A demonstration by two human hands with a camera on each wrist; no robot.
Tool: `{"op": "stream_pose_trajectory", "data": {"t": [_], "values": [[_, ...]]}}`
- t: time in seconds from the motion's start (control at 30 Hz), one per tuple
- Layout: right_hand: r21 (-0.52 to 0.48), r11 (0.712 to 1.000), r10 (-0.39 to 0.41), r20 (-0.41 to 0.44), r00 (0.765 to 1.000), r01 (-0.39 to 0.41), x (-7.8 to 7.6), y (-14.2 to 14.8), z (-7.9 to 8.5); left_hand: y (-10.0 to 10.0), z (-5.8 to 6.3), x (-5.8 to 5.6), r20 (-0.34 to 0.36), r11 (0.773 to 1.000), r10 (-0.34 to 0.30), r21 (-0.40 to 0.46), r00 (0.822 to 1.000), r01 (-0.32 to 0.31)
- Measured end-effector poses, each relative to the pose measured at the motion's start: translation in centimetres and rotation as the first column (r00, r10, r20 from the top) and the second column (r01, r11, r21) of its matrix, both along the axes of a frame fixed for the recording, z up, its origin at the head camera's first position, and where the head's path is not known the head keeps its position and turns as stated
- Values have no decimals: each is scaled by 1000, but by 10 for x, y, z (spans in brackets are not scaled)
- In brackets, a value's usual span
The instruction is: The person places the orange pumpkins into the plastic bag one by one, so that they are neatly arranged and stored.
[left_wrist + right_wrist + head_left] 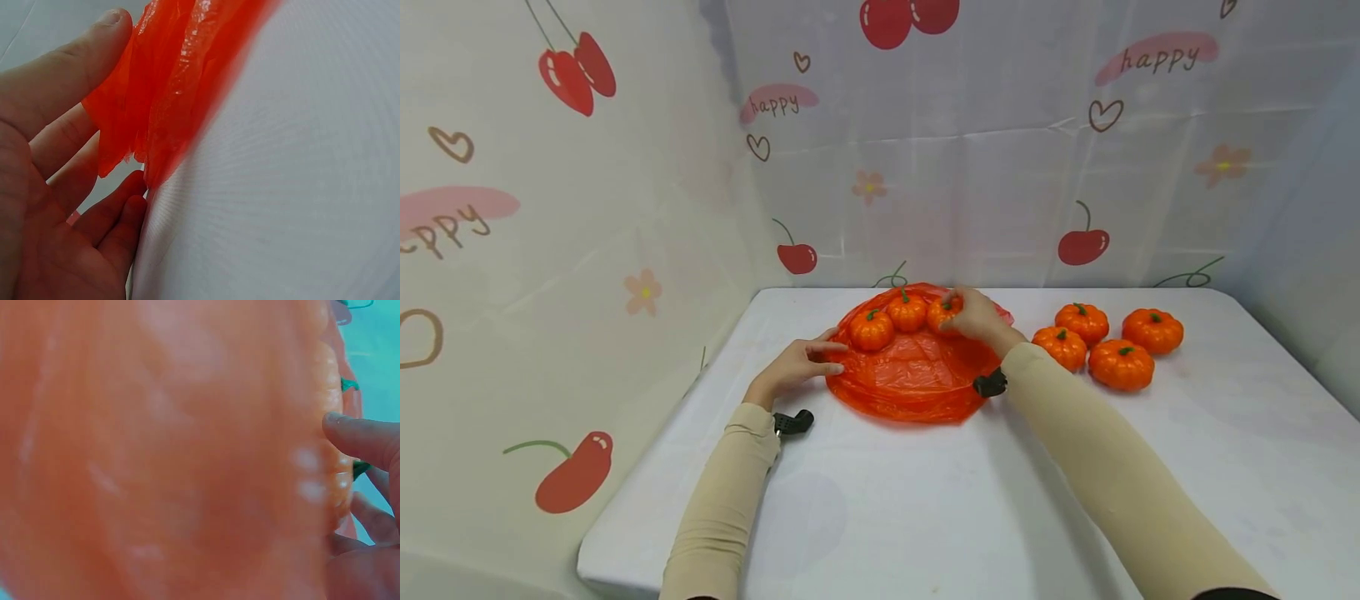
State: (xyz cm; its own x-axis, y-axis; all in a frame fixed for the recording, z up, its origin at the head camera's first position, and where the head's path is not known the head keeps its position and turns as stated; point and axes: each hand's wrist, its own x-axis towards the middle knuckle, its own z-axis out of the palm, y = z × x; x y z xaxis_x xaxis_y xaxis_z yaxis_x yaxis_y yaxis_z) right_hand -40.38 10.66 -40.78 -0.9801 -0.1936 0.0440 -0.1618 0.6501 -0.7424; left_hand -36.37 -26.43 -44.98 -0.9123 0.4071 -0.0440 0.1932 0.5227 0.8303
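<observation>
A thin red-orange plastic bag [917, 371] lies spread on the white table, its rim ringed open. Two small orange pumpkins, one at the left [872, 331] and one beside it [907, 312], sit inside near its back. My right hand [979, 317] grips a third pumpkin [940, 316] from above, next to those two; in the right wrist view the bag's film [175, 450] hides most of it. At the bag's left edge rests my left hand [797, 364], fingers extended. The left wrist view has the film [169, 81] between thumb and loosely held fingers, not visibly pinched.
Several more orange pumpkins [1122, 365] stand in a group on the table [880, 517], right of the bag and beyond my right forearm. A printed curtain [955, 200] hangs along the back and left sides. A black wrist device [793, 422] sticks out by my left wrist.
</observation>
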Motion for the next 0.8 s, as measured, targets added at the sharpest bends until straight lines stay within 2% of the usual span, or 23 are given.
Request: {"op": "stream_pose_trajectory", "data": {"t": [0.3, 0.57, 0.8], "values": [[-35, 999, 9, -33, 999, -10, 7, 9, 9, 1, -1, 0, -11, 1000, -2, -11, 1000, 2], [-80, 997, 12, -25, 1000, -14, 22, 20, 16, 2, -1, 1, 7, 1000, 10, -1, 1000, -10], [-81, 996, 24, -62, 998, -29, 36, 28, 17, 3, 0, 2, -1, 1000, 20, -12, 1000, -20]]}}
